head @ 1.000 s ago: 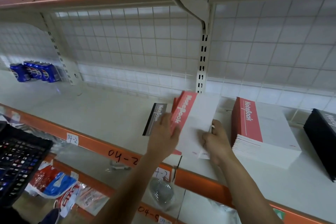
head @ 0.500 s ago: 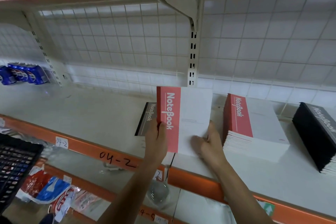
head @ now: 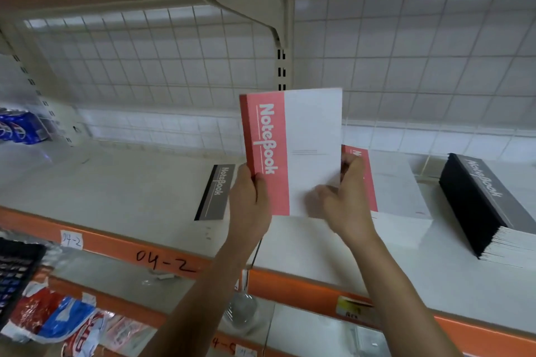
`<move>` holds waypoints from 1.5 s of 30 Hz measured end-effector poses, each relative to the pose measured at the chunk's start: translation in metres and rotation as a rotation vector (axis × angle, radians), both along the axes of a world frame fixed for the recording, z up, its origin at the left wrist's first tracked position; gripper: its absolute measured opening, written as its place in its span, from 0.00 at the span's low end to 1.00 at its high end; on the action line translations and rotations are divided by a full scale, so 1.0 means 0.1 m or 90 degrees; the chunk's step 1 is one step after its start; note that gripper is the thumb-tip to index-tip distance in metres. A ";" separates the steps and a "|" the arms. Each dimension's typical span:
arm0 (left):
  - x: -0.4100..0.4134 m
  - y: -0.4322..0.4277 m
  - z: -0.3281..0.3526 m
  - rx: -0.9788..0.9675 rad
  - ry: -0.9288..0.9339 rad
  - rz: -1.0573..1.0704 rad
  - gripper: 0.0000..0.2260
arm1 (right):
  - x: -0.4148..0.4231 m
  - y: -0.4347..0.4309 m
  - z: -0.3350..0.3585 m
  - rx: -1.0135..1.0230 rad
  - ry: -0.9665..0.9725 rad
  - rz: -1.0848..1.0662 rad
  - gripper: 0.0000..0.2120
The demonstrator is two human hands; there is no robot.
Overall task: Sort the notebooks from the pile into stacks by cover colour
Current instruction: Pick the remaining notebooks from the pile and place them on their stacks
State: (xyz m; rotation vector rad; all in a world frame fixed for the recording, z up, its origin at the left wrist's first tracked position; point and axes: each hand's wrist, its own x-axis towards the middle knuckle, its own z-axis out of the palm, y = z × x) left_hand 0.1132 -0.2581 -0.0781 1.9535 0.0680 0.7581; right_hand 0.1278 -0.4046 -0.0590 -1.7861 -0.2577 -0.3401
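I have the red notebook (head: 293,151) lifted off the shelf (head: 116,188) and standing nearly upright in front of me. Its long axis runs top to bottom, the red spine band is on the left and the cover faces me. My left hand (head: 249,206) grips the lower spine corner, thumb on the front. My right hand (head: 345,200) takes the lower right edge, its fingers (head: 352,166) curled round that edge and pinching it. So both hands are clamped on the same book and neither is free.

What matters for the coming move is that the red stack (head: 397,182) lies to the right, low, just past my right hand and partly hidden by it. Its spines are on the left too, and its long axis runs away from me. I judge that the book only needs carrying right and tipping back flat, with no turn, and that the right hand, being nearer, should lead.

The black stack (head: 475,206) sits further right, apart from the red one. A grey notebook (head: 217,191) lies flat beside my left hand, probably what is left of the pile, though I cannot tell whether anything lies under it. Blue cans (head: 20,127) stand far off on the left.
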 end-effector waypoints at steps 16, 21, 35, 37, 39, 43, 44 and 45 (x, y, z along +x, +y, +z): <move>0.79 -0.91 0.18 0.244 0.148 -0.111 0.10 | 0.37 -1.20 0.05 -0.141 0.126 -0.226 0.14; 0.86 -0.98 0.13 0.224 0.183 -0.162 0.11 | 0.54 -1.32 -0.13 -0.211 0.144 -0.261 0.05; 0.98 -1.03 -0.01 0.268 0.238 -0.157 0.11 | 0.71 -1.38 -0.41 -0.229 0.241 -0.264 0.12; 0.99 -1.03 -0.02 0.280 0.249 -0.159 0.11 | 0.71 -1.38 -0.43 -0.231 0.257 -0.263 0.10; 1.01 -1.02 -0.05 0.289 0.256 -0.161 0.12 | 0.68 -1.37 -0.42 -0.235 0.266 -0.262 0.07; 1.01 -1.00 -0.05 0.258 0.264 -0.142 0.20 | 0.58 -1.29 -0.28 -0.321 0.211 -0.256 0.15; 1.00 -0.98 -0.04 0.248 0.264 -0.131 0.20 | 0.54 -1.24 -0.22 -0.350 0.179 -0.260 0.20; 0.98 -0.94 -0.02 0.249 0.262 -0.115 0.19 | 0.50 -1.16 -0.15 -0.367 0.142 -0.262 0.23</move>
